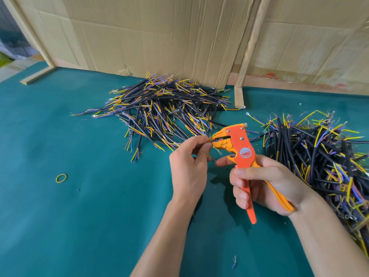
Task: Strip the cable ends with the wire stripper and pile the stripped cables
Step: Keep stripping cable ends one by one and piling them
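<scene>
- The orange and yellow metal-and-plastic wire stripper (239,148) sits upright in the middle of my view, above the table, its head pointing left and its two handles running down into my right hand.
- My right hand (265,186) grips both handles, fingers curled around the orange one and the yellow one lying against my palm; the index finger reaches forward under the tool's head.
- The thin multicoloured wire ends (210,139) of one cable go into the stripper's yellow jaws from the left; the wires are too small for me to say whether they are bare.
- My left hand (189,164) pinches those wire ends between thumb and fingertips, just beside the jaws. The rest of that cable is hidden behind the hand.
- Behind the tool, near the middle of the table, lies a large loose pile of short black-sheathed cables (165,108) with yellow, blue and brown inner wires fanning out at their ends.
- On my right lies a second heap of similar black cables (319,162), close to my right wrist and running out of view at the edge.
- Both piles rest on a teal green felt-covered table (89,216).
- A small yellow-green rubber band (61,178) lies flat on the cloth, well to the left of my hands.
- Tiny wire scraps (234,261) dot the cloth near the bottom edge.
- Creased brown cardboard sheets (159,37) stand along the far edge of the table, held by pale wooden battens (249,47).
</scene>
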### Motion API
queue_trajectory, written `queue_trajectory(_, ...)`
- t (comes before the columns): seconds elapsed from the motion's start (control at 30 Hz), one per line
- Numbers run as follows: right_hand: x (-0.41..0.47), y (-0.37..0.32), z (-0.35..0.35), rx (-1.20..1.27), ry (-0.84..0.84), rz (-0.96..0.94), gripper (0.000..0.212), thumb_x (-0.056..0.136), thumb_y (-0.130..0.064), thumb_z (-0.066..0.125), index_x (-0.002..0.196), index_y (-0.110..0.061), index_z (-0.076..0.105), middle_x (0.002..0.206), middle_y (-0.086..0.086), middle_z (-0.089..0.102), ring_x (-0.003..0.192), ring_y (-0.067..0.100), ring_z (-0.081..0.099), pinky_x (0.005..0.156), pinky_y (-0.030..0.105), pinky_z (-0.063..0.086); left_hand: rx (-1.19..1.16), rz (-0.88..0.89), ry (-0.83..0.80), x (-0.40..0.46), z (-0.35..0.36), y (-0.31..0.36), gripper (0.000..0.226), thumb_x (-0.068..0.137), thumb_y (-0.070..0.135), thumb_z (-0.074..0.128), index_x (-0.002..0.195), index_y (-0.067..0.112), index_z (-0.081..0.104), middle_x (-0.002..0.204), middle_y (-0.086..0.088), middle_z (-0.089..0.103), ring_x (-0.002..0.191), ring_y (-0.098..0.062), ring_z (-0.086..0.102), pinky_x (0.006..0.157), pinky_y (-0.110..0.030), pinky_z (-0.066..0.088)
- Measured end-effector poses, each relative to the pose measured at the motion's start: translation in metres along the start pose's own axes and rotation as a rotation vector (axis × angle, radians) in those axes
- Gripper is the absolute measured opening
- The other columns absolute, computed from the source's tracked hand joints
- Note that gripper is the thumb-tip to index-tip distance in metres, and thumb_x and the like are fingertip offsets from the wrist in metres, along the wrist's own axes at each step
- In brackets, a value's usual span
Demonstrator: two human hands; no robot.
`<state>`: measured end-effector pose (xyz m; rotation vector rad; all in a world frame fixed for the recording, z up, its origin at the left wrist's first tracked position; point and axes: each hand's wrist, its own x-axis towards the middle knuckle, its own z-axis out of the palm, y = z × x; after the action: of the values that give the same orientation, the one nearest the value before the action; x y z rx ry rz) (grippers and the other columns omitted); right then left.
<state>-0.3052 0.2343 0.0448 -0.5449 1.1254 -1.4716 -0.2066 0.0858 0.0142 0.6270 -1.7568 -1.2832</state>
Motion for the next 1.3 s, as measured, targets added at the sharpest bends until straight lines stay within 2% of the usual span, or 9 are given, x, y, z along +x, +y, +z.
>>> queue_trajectory(0.27,-0.001,-0.002,0.002,-0.007,-0.014,0.013,0.042,0.083,-0.015,0.073,0.122,0.0,0.067,0.07,0.01,0.045,0.05,0.023,0.046,0.051,0.034,0.042,-0.058,-0.04,-0.008,0.0,-0.002,0.0,0.016,0.092,0.004,0.07,0.088,0.02,0.074,0.066,0.009,0.068,0.05,-0.002,0.059,0.054,-0.021,0.047)
queue_trajectory(0.37,0.0,-0.002,0.003,-0.002,0.006,0.002,0.037,0.087,-0.014,0.07,0.121,0.001,0.066,0.068,0.008,0.043,0.047,0.02,0.043,0.047,0.031,0.041,-0.114,-0.068,-0.011,0.0,-0.003,0.0,0.015,0.092,0.004,0.069,0.088,0.017,0.075,0.066,0.006,0.069,0.055,-0.005,0.064,0.047,-0.019,0.047)
queue_trajectory(0.5,0.006,0.001,0.008,0.021,0.104,-0.076,0.034,0.085,-0.015,0.069,0.114,0.002,0.069,0.061,0.003,0.035,0.037,0.011,0.032,0.037,0.02,0.033,-0.156,-0.078,-0.022,0.001,-0.001,0.002,0.016,0.091,0.002,0.07,0.086,0.017,0.073,0.068,0.004,0.07,0.058,-0.011,0.069,0.044,-0.02,0.047)
queue_trajectory(0.67,0.008,0.002,0.012,0.024,0.105,-0.094,0.035,0.085,-0.017,0.07,0.114,0.002,0.069,0.06,0.003,0.034,0.035,0.01,0.032,0.036,0.02,0.033,-0.286,-0.118,-0.038,0.003,-0.002,0.0,0.011,0.093,0.0,0.068,0.09,0.01,0.071,0.07,0.003,0.069,0.059,-0.011,0.067,0.042,-0.022,0.045)
queue_trajectory(0.77,0.009,0.003,0.014,0.039,0.111,-0.092,0.036,0.084,-0.015,0.071,0.116,0.002,0.069,0.061,0.004,0.034,0.036,0.011,0.032,0.036,0.021,0.033,-0.364,-0.169,-0.059,0.004,-0.003,-0.001,0.007,0.093,0.0,0.068,0.093,0.006,0.071,0.073,0.0,0.07,0.061,-0.012,0.067,0.044,-0.021,0.044)
queue_trajectory(0.87,0.009,0.003,0.013,0.043,0.13,-0.088,0.036,0.081,-0.012,0.07,0.114,0.001,0.071,0.063,0.005,0.036,0.039,0.014,0.035,0.039,0.024,0.034,-0.405,-0.214,-0.099,0.005,-0.004,-0.001,0.011,0.093,0.0,0.067,0.094,0.011,0.07,0.077,0.001,0.071,0.065,-0.012,0.069,0.048,-0.02,0.044)
queue_trajectory(1.0,0.005,0.0,0.009,0.066,0.054,-0.052,0.041,0.081,-0.008,0.071,0.121,0.002,0.067,0.072,0.015,0.052,0.05,0.025,0.05,0.049,0.034,0.044,-0.435,-0.246,-0.095,0.007,-0.005,-0.001,0.015,0.094,-0.001,0.065,0.089,0.013,0.068,0.075,-0.001,0.07,0.064,-0.014,0.068,0.047,-0.019,0.044)
queue_trajectory(1.13,0.001,-0.001,0.005,0.006,-0.003,-0.016,0.051,0.076,-0.01,0.074,0.124,0.004,0.065,0.094,0.031,0.063,0.072,0.04,0.063,0.064,0.048,0.055,-0.382,-0.271,-0.073,0.006,-0.004,0.0,0.017,0.095,0.001,0.064,0.087,0.016,0.067,0.071,0.003,0.069,0.06,-0.011,0.064,0.045,-0.018,0.042)
queue_trajectory(1.3,0.001,0.0,0.004,-0.029,0.001,-0.006,0.05,0.075,-0.009,0.076,0.122,0.003,0.065,0.099,0.035,0.064,0.075,0.042,0.065,0.068,0.05,0.056,-0.23,-0.244,-0.038,0.006,-0.001,-0.003,0.016,0.095,0.005,0.065,0.085,0.018,0.068,0.07,0.005,0.068,0.056,-0.008,0.061,0.05,-0.016,0.043)
